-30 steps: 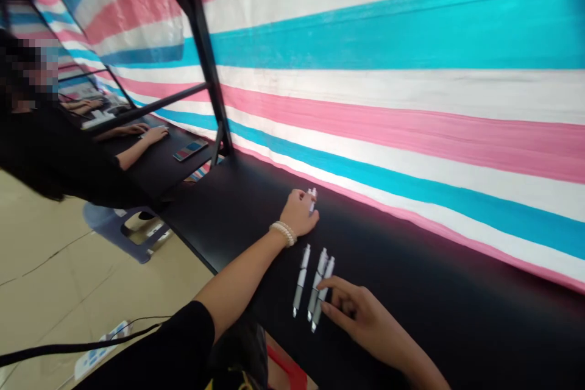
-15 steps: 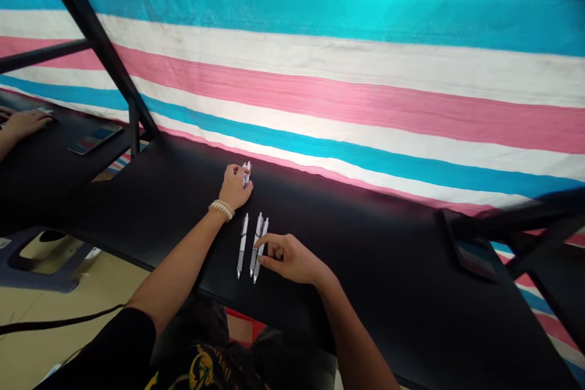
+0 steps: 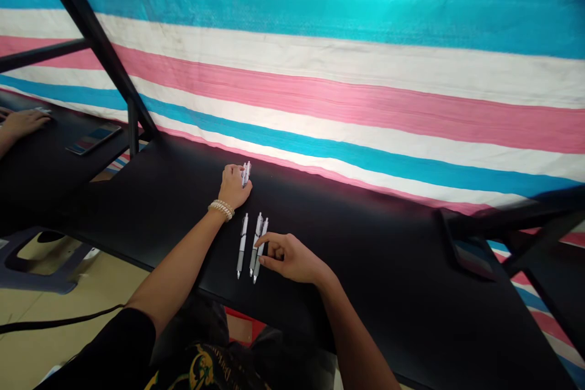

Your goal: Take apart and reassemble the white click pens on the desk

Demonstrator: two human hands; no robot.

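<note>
On the black table, at its far side, several white pens (image 3: 247,173) lie close together. My left hand (image 3: 234,187), with a beaded bracelet at its wrist, is curled round them, thumb at their near end and fingers over their left side. Nearer to me lie three white pens with grey grips and metal tips. One pen (image 3: 242,250) is apart on the left; a middle pen (image 3: 258,226) and a right pen (image 3: 265,228) lie side by side. My right hand (image 3: 289,257) rests at this pair, index fingertip touching them, thumb held apart, other fingers bent.
A striped tarpaulin (image 3: 320,85) hangs behind the black table (image 3: 375,268). Black frame bars (image 3: 105,55) slope at both sides. At the left are another person's hand (image 3: 25,124) and a phone-like flat object (image 3: 94,139). A dark plastic stool (image 3: 46,274) stands below.
My left hand has shifted very slightly left beside the far pens. My right hand and the near pens stay in place.
</note>
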